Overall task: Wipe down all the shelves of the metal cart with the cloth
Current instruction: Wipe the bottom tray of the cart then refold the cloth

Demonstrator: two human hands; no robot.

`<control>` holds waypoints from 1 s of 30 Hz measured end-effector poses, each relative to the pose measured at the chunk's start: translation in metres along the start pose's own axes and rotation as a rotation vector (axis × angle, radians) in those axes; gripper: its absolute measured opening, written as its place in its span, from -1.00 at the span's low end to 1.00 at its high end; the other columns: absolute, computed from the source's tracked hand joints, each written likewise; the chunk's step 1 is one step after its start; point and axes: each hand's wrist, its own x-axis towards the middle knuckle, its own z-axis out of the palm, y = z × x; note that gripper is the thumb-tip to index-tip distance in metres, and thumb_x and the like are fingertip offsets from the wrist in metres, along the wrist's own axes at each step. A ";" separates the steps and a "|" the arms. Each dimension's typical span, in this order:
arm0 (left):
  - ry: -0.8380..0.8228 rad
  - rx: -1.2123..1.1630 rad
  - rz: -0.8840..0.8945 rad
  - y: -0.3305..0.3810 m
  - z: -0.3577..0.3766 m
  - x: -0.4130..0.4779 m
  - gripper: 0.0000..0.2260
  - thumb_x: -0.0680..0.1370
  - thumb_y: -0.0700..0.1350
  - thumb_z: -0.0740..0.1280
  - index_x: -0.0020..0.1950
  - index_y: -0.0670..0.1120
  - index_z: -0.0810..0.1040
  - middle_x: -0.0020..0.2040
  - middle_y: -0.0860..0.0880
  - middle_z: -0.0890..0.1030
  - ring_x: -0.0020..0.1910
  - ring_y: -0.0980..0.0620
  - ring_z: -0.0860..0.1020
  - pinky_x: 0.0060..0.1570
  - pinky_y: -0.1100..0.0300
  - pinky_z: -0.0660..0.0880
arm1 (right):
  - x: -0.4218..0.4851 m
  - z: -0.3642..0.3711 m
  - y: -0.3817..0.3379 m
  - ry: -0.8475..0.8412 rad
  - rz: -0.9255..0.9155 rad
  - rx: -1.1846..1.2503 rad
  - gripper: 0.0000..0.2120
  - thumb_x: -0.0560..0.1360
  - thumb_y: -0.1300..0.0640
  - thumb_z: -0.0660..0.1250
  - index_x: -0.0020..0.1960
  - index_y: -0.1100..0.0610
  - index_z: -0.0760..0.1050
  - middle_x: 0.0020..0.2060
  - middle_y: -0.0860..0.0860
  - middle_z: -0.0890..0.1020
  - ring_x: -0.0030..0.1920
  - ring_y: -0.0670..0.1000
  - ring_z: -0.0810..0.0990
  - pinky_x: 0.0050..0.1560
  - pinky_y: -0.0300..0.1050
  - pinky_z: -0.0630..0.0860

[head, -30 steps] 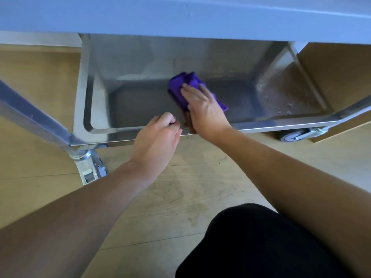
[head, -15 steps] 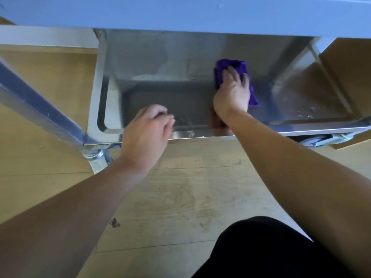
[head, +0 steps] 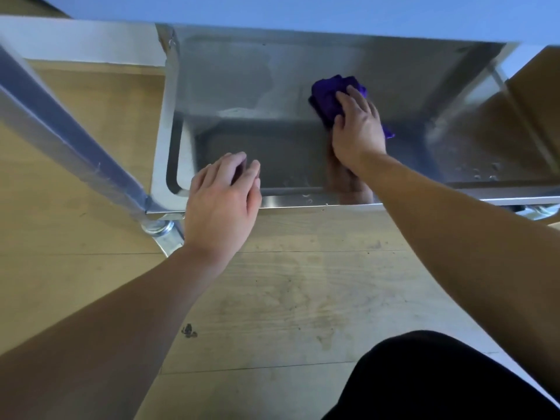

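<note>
The metal cart's bottom shelf (head: 242,147) is a shallow steel tray low in front of me. On its back half lies a bunched purple cloth (head: 328,97). My right hand (head: 357,131) presses it onto the steel, fingers laid over the top and thumb tucked round its near edge. My left hand (head: 222,198) rests on the shelf's front rim (head: 303,204), left of centre. Its fingers are relaxed, reach over the rim and hold nothing.
The shelf above (head: 303,10) overhangs the top of the view. A slanted cart post (head: 69,140) runs down to a caster (head: 160,231) at the left. Water drops (head: 481,174) sit at the shelf's right end. Wooden floor (head: 288,298) and my dark-clad knee (head: 439,380) lie below.
My right hand slid the cloth from the front middle of the shelf toward the back and right. My left hand's fingers uncurled and now reach over the rim.
</note>
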 end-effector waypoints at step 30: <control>-0.215 -0.083 0.084 0.073 -0.001 0.026 -0.66 0.60 -0.01 0.12 0.21 -0.08 0.60 0.35 0.01 0.49 0.38 -0.02 0.40 0.28 0.02 0.32 | -0.018 0.015 -0.015 -0.093 -0.361 -0.045 -0.52 0.53 0.30 0.13 0.43 0.06 0.35 0.45 0.04 0.34 0.34 0.15 0.41 0.34 -0.09 0.33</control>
